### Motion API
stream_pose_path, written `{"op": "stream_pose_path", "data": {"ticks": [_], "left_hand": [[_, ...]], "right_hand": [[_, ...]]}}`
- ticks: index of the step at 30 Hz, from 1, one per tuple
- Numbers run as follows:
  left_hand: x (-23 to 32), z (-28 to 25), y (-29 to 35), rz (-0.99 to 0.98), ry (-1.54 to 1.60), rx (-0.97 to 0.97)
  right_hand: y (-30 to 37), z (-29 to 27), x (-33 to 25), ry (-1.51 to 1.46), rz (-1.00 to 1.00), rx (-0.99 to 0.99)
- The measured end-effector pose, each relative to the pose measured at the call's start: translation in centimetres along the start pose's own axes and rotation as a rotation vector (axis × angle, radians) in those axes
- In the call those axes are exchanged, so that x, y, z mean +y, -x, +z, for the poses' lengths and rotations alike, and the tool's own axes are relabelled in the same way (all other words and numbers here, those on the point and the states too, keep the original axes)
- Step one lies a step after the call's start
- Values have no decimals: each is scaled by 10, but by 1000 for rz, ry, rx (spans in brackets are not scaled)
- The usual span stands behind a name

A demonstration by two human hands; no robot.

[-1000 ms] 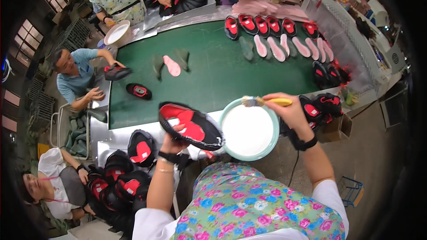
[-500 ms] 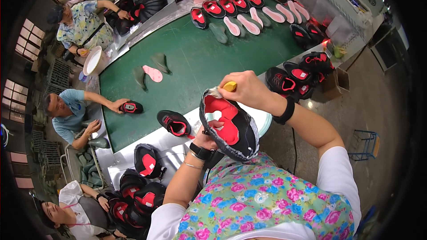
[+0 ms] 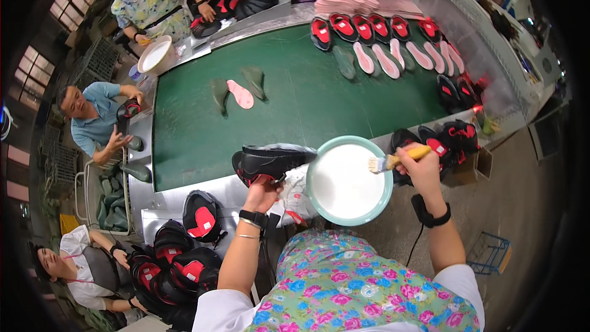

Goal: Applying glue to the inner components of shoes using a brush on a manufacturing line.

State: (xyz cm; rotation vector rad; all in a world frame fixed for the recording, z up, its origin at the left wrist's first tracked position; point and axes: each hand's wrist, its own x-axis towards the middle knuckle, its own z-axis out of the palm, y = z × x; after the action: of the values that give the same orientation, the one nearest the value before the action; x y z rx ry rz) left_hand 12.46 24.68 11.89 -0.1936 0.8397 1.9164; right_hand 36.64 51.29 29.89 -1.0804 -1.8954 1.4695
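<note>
My left hand (image 3: pixel 263 193) is closed on a black and red shoe upper (image 3: pixel 275 162), held on its side at the table's near edge. A pale, rough rim runs along its top. In my right hand (image 3: pixel 423 175) is a paintbrush (image 3: pixel 391 162) with a yellow handle. Its pale bristles point left, above the right inner side of a light teal bowl (image 3: pixel 350 222) of white liquid. The brush tip looks above the liquid; I cannot tell whether it touches. The bowl stands close in front of my flowered apron, with a white crumpled bag (image 3: pixel 295 198) between it and my left hand.
A green table (image 3: pixel 289 107) bears rows of black-red shoes (image 3: pixel 362 27) and pink insoles (image 3: pixel 386 61). More shoes pile up at right (image 3: pixel 460 135) and lower left (image 3: pixel 187 264). Co-workers stand left and beyond; one holds a shoe (image 3: pixel 128 109). A white tub (image 3: pixel 157 55) sits far left.
My left hand has lowered the upper and turned it sideways. My right hand has brought the brush from its rim to the bowl, now in full view. The blue-shirted co-worker has drawn a shoe back.
</note>
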Motion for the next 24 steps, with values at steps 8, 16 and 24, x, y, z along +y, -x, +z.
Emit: {"op": "stream_pose_path", "data": {"ticks": [8, 16, 24], "left_hand": [[-17, -74, -189, 499, 132, 81], [-63, -124, -292, 520, 292, 243], [-76, -80, -253, -127, 412, 476]], "right_hand": [[19, 14, 30, 7, 105, 28], [48, 24, 59, 118, 315, 196], [30, 50, 48, 59, 307, 68]]}}
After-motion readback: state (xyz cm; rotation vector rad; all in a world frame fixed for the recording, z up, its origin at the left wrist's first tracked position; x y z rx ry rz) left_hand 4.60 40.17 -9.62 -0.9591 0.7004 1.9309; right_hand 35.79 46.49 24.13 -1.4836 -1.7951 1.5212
